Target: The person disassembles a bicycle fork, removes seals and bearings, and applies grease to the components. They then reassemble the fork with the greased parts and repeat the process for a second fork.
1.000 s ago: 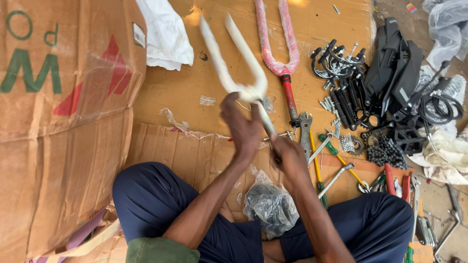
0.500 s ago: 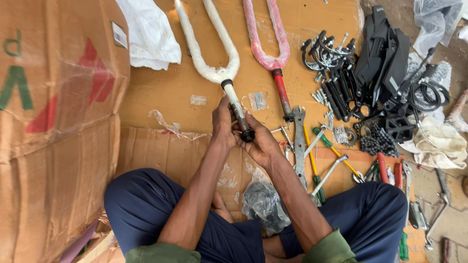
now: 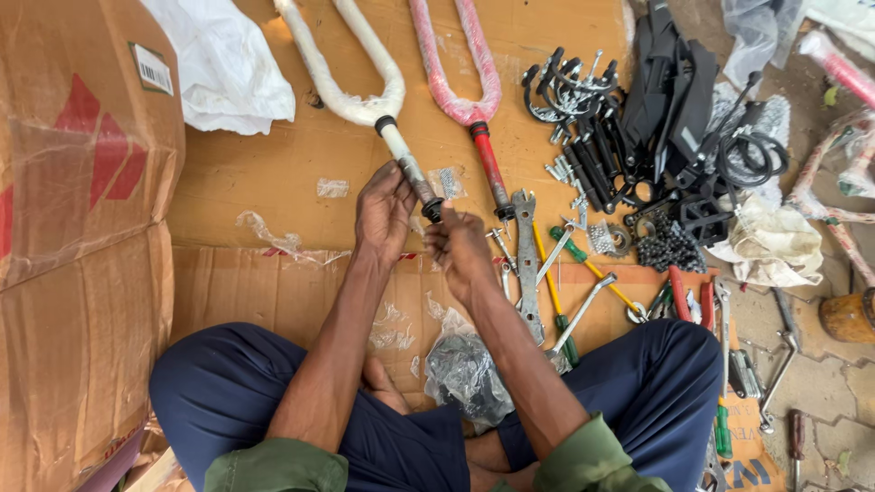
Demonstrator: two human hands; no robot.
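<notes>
My left hand (image 3: 385,211) grips the white fork (image 3: 365,91) at its steerer; my right-hand fingers (image 3: 447,235) pinch its lower end, beside the red fork (image 3: 465,87).

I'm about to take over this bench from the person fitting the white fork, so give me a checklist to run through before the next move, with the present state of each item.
1. Left hand steadies the steerer tube of the white fork: ok.
2. Right hand is at the tube's dark lower end: ok, though what its fingers pinch cannot be told.
3. White fork lies flat on the cardboard: ok.
4. Pink fork lies apart from the white one, not touching: ok.
5. Flat wrench and screwdrivers lie beside the right hand: ok.
6. Thread condition on the tube: cannot tell.
</notes>
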